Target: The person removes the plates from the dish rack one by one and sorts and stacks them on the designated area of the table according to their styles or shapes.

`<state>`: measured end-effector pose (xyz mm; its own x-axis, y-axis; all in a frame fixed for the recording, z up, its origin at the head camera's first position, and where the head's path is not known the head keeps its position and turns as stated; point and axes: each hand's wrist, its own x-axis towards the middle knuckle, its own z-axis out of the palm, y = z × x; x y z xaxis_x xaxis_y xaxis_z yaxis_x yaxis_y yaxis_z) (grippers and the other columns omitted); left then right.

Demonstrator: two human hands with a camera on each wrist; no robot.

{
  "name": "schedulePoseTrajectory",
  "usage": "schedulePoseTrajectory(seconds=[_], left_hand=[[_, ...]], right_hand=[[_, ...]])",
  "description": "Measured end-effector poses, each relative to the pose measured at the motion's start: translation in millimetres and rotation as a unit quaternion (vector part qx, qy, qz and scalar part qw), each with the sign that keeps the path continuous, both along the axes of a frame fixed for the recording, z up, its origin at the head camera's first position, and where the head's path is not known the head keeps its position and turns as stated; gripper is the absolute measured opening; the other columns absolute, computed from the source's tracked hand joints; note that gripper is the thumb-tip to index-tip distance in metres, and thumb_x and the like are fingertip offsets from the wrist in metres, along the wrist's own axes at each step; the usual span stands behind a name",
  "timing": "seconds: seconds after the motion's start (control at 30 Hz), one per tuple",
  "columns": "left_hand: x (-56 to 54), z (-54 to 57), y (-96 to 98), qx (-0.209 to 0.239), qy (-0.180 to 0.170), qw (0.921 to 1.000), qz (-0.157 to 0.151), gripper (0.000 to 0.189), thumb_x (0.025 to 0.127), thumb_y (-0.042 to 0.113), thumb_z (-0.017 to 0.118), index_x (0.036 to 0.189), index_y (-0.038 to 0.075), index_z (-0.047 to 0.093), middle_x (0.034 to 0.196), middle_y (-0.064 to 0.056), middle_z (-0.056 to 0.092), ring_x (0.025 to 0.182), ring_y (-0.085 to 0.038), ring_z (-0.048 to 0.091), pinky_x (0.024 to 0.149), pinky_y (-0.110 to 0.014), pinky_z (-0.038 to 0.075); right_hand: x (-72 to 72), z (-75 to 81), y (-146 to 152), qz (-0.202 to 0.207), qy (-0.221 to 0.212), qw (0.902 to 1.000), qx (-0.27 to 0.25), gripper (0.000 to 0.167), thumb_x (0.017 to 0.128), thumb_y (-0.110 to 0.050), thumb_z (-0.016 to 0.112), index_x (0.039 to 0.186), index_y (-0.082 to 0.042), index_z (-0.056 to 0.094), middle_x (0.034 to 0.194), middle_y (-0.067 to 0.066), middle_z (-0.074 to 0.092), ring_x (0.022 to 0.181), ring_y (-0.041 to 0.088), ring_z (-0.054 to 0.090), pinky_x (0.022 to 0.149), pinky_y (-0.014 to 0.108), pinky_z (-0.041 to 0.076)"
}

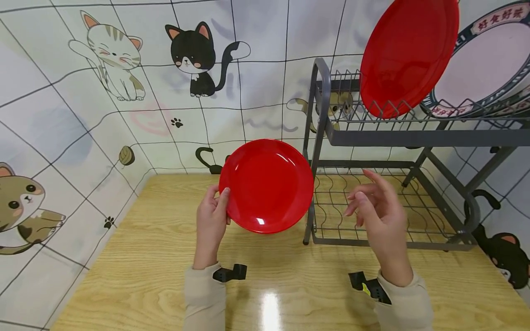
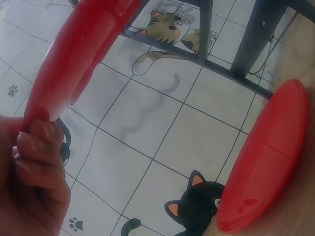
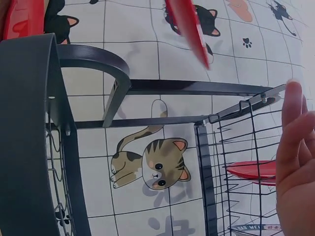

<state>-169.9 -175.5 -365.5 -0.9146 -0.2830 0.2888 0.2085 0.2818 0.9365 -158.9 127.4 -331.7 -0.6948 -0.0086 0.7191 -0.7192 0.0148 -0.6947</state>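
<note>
My left hand [image 1: 213, 214] grips the left rim of a round red plate [image 1: 266, 186], thumb on its face and fingers behind. In the left wrist view that plate [image 2: 78, 54] rises from the curled fingers. A second red dish [image 2: 266, 160] shows low on the right there, by the wood surface; its counterpart in the head view is hidden or cannot be made out. My right hand [image 1: 381, 216] hovers before the dish rack [image 1: 414, 138], fingers loosely bent, with nothing in them. The right wrist view has this hand [image 3: 300, 172] near the rack's wires.
A large red plate [image 1: 407, 59] stands on the rack's upper tier, beside a white plate with a patterned dark rim [image 1: 482, 69]. The lower wire shelf [image 1: 339, 202] sits near the wooden tabletop [image 1: 157, 276]. Behind is a tiled wall [image 1: 265, 87] with cartoon cats.
</note>
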Motion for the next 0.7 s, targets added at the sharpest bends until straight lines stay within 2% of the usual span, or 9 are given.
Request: schedulePoseTrajectory(seconds=[0.1,0.23,0.43,0.47,0.7], left_hand=[[3.8,6.0,5.1,-0.004,-0.010,0.9999,0.012,0.026,0.092,0.025,0.049,0.112,0.007,0.051,0.058,-0.007,0.053,0.043,-0.020,0.045,0.042,-0.021,0.040],[1.9,4.7,7.7,0.000,-0.017,0.9997,0.019,0.024,0.092,0.025,0.049,0.110,0.009,0.052,0.057,-0.007,0.052,0.042,-0.022,0.045,0.041,-0.022,0.038],[-17.0,-23.6,2.3,0.010,-0.018,0.9994,0.029,0.034,0.088,0.044,0.049,0.109,0.018,0.052,0.057,-0.009,0.053,0.042,-0.024,0.047,0.040,-0.026,0.041],[-19.8,-28.2,0.9,0.011,-0.019,0.9992,0.032,0.035,0.087,0.046,0.049,0.110,0.019,0.052,0.058,-0.009,0.054,0.042,-0.023,0.047,0.040,-0.026,0.042],[-21.1,-33.3,-3.7,0.008,-0.048,0.9977,0.046,0.032,0.090,0.039,0.049,0.111,0.016,0.050,0.061,-0.009,0.057,0.043,-0.023,0.049,0.042,-0.026,0.044]], right_hand=[[1.9,2.1,0,0.001,0.020,0.9986,-0.050,0.044,0.084,0.013,0.045,0.127,0.007,0.040,0.085,0.014,0.057,0.059,0.016,0.058,0.040,0.023,0.038],[0.6,3.6,5,-0.008,0.048,0.9932,-0.106,0.043,0.083,0.011,0.047,0.125,0.009,0.040,0.085,0.018,0.057,0.059,0.018,0.059,0.042,0.019,0.040],[-1.8,15.7,14,-0.038,0.083,0.9824,-0.163,0.042,0.082,0.008,0.050,0.122,0.010,0.041,0.084,0.021,0.059,0.060,0.020,0.059,0.046,0.017,0.044],[-2.2,18.5,14,-0.050,0.085,0.9816,-0.164,0.042,0.081,0.007,0.050,0.122,0.010,0.041,0.084,0.021,0.059,0.060,0.020,0.059,0.046,0.017,0.044],[-11.8,37.9,21,-0.174,0.080,0.9748,-0.113,0.042,0.082,-0.001,0.053,0.123,0.003,0.044,0.084,0.019,0.061,0.067,0.018,0.060,0.063,0.020,0.049]])
